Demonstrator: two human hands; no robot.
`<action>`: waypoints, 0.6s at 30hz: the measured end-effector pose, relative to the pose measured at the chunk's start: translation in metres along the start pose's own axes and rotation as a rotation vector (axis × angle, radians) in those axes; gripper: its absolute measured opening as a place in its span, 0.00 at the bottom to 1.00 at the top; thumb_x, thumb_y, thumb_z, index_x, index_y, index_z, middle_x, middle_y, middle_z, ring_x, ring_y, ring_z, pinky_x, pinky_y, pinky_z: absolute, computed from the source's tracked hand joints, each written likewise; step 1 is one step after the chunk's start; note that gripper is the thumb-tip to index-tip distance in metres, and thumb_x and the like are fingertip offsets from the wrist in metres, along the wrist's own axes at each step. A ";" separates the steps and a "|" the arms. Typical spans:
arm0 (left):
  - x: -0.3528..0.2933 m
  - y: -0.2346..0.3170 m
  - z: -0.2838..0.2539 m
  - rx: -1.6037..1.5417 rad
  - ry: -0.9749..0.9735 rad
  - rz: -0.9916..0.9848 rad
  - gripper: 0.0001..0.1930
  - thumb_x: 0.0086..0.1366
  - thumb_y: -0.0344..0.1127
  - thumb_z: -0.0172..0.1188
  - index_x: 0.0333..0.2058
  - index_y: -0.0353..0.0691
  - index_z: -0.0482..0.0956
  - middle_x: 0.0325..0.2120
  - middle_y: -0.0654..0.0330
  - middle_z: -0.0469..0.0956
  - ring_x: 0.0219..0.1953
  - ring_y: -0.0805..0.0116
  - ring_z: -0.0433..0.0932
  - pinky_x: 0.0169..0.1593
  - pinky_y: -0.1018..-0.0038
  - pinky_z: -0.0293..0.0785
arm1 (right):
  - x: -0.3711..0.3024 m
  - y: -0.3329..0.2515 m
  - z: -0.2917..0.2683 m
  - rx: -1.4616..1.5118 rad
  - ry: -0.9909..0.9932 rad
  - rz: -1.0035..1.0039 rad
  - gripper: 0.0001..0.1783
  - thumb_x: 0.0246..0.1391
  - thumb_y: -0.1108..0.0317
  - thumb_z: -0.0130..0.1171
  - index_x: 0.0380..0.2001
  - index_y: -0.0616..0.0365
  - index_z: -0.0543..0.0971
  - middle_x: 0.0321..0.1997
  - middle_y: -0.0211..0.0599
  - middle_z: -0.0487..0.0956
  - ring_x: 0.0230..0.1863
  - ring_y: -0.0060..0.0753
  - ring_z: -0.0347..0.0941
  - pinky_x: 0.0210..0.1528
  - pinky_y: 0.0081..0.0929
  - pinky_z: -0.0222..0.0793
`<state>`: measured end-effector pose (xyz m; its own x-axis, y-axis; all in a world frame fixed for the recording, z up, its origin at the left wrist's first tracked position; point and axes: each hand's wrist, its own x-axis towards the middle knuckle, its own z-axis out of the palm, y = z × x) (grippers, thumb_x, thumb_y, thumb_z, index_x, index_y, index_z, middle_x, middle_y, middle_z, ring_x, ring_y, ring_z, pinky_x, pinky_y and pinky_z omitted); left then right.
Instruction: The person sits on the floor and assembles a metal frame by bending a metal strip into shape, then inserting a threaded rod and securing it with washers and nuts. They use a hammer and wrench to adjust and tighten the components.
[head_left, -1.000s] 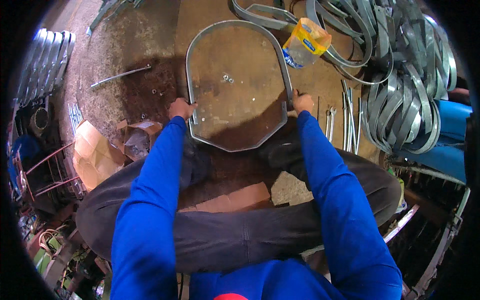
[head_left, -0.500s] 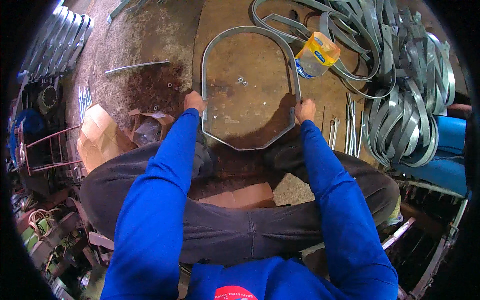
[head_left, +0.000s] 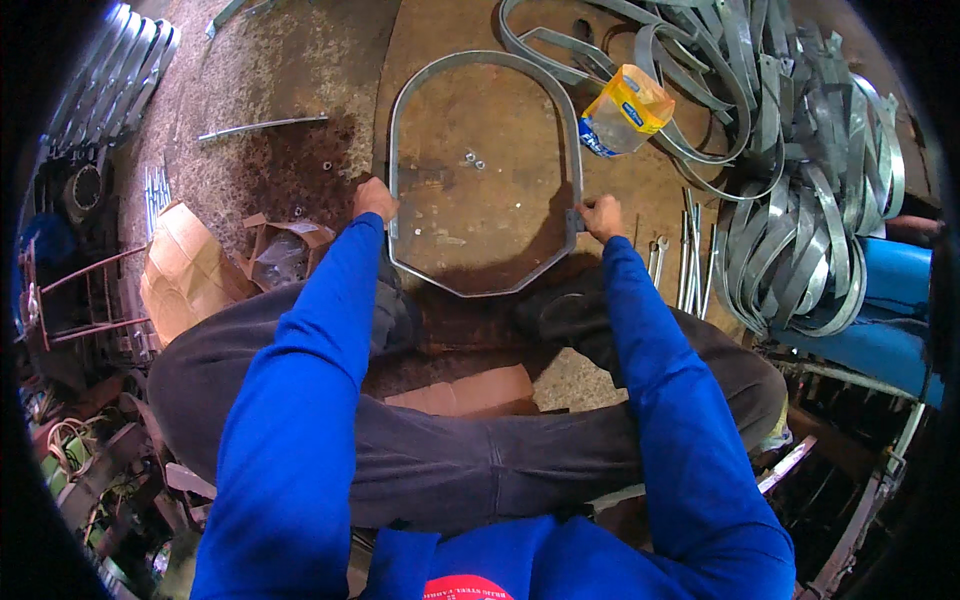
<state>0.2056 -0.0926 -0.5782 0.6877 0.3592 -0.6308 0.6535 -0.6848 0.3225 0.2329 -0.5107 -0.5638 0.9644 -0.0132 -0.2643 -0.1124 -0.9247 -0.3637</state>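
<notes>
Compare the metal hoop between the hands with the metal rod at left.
Shape: the hoop is a wide band, rounded on its far side and angular on the near side; the rod is long and slim.
Handling: the hoop has the left hand and right hand at its sides; the rod lies untouched.
Place: the hoop is over the brown board, the rod on the speckled floor.
Shared: grey metallic look.

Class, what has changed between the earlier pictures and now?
The right side of the metal hoop moved inward, leftward, with the right hand, narrowing the hoop slightly. The left hand keeps hold; nothing was released. The nuts and yellow bag stayed put.
</notes>
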 end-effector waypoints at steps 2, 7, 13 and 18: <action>-0.006 0.007 0.003 -0.013 0.018 0.009 0.15 0.52 0.32 0.65 0.37 0.31 0.79 0.34 0.45 0.80 0.32 0.51 0.82 0.34 0.63 0.81 | 0.006 0.008 -0.003 0.027 0.015 0.002 0.16 0.42 0.56 0.62 0.26 0.59 0.84 0.23 0.53 0.78 0.28 0.53 0.78 0.36 0.41 0.73; -0.014 0.006 -0.007 0.004 0.016 0.020 0.14 0.52 0.31 0.63 0.37 0.30 0.79 0.35 0.44 0.80 0.36 0.51 0.82 0.34 0.62 0.81 | 0.005 -0.015 -0.023 0.058 -0.012 -0.003 0.14 0.41 0.59 0.62 0.26 0.60 0.83 0.21 0.50 0.79 0.27 0.50 0.78 0.37 0.39 0.74; 0.000 -0.002 0.005 0.026 0.068 0.063 0.13 0.51 0.31 0.62 0.35 0.31 0.79 0.35 0.43 0.79 0.38 0.49 0.80 0.36 0.62 0.81 | 0.003 -0.008 -0.005 0.045 -0.005 0.007 0.15 0.41 0.59 0.62 0.26 0.60 0.83 0.22 0.52 0.79 0.29 0.52 0.78 0.38 0.41 0.74; 0.022 -0.020 0.011 0.044 0.050 0.090 0.13 0.50 0.35 0.64 0.32 0.30 0.80 0.34 0.42 0.80 0.38 0.48 0.80 0.42 0.62 0.79 | 0.005 -0.012 -0.001 0.074 -0.045 0.021 0.15 0.40 0.60 0.64 0.26 0.62 0.83 0.24 0.56 0.78 0.31 0.53 0.78 0.39 0.42 0.74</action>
<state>0.2041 -0.0778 -0.6060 0.7588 0.3256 -0.5641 0.5747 -0.7423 0.3446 0.2390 -0.5003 -0.5604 0.9500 -0.0132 -0.3119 -0.1511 -0.8938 -0.4222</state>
